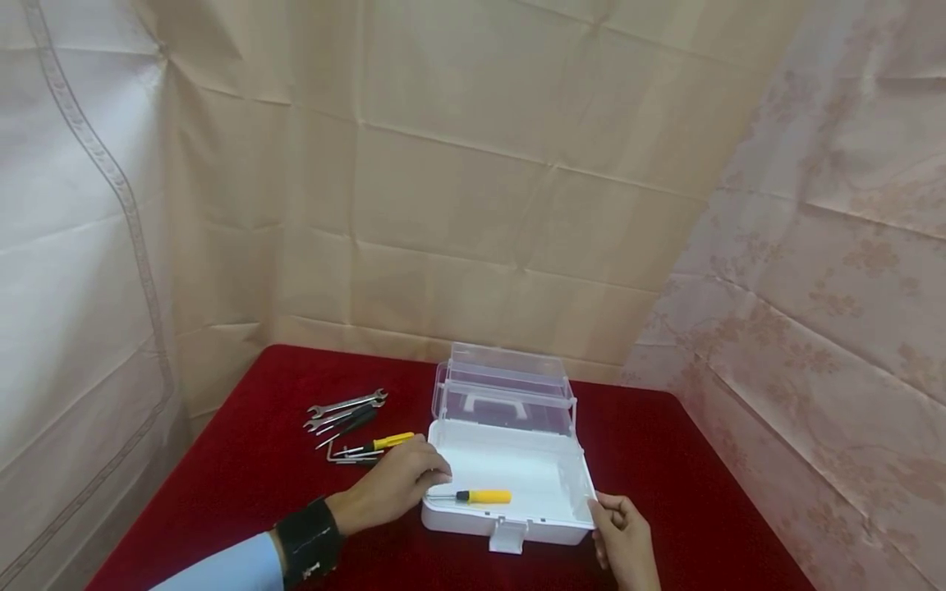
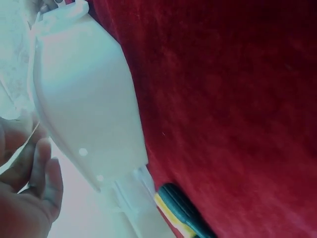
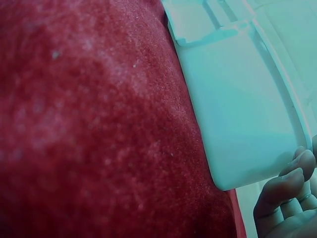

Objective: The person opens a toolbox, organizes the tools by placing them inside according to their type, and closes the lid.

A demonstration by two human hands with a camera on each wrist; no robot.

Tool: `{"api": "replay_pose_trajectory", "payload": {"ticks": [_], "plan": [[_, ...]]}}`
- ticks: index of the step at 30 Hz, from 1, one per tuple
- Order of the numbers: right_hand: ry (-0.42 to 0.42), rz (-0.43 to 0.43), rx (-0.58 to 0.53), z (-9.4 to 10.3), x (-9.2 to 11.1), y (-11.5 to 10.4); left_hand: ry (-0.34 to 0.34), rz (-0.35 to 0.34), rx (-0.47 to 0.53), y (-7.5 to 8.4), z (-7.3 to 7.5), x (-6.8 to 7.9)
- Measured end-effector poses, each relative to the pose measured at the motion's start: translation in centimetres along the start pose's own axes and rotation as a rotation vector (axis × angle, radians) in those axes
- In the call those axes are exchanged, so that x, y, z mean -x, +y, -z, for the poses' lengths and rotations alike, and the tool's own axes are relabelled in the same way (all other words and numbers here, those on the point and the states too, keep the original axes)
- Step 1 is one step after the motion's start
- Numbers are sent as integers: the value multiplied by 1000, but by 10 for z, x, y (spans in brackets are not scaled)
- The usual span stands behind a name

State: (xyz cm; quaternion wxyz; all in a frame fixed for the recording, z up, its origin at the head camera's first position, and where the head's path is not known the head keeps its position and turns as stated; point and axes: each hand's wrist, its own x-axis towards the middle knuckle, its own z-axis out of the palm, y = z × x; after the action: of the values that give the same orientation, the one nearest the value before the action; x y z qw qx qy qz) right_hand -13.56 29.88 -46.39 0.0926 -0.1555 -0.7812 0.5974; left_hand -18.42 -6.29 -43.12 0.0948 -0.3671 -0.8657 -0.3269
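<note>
A white toolbox (image 1: 510,460) with its clear lid (image 1: 510,386) tipped back stands on the red cloth. Inside, along its front wall, lies a screwdriver (image 1: 488,497) with a yellow handle, its shaft pointing left. My left hand (image 1: 399,484) hovers over the box's left rim near that shaft, fingers loosely bent; I make out no tool between them. At the front right corner my right hand (image 1: 624,538) grips the rim, thumb on top and fingers curled outside. The right wrist view has those fingertips (image 3: 290,181) against the white wall (image 3: 242,114).
Left of the box lie wrenches (image 1: 347,405), dark-handled screwdrivers (image 1: 358,417), a yellow-handled screwdriver (image 1: 392,441) and an L-shaped hex key (image 1: 329,451). A latch (image 1: 507,536) hangs at the box's front. Cloth-covered walls (image 1: 458,205) close in the table's back and sides.
</note>
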Motion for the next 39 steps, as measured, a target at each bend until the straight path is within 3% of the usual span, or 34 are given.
{"api": "replay_pose_trajectory", "payload": {"ticks": [3, 7, 11, 17, 20, 27, 39], "plan": [[0, 2, -10, 0, 0, 1, 91, 21, -42, -11, 4, 3], [-4, 14, -26, 1, 0, 1, 177, 62, -217, -39, 13, 11], [-6, 14, -32, 2, -1, 1, 129, 147, -354, -74, 26, 27], [-6, 8, -31, 2, -1, 0, 2, 270, -311, -109, 39, 48], [-3, 7, -26, 2, -1, 0, -29, 303, -275, -112, 42, 49], [2, -9, -9, -1, 0, 2, -77, 358, -314, -106, 44, 49], [1, -1, -25, 0, -1, 3, -71, 331, -364, -103, 49, 53]]}}
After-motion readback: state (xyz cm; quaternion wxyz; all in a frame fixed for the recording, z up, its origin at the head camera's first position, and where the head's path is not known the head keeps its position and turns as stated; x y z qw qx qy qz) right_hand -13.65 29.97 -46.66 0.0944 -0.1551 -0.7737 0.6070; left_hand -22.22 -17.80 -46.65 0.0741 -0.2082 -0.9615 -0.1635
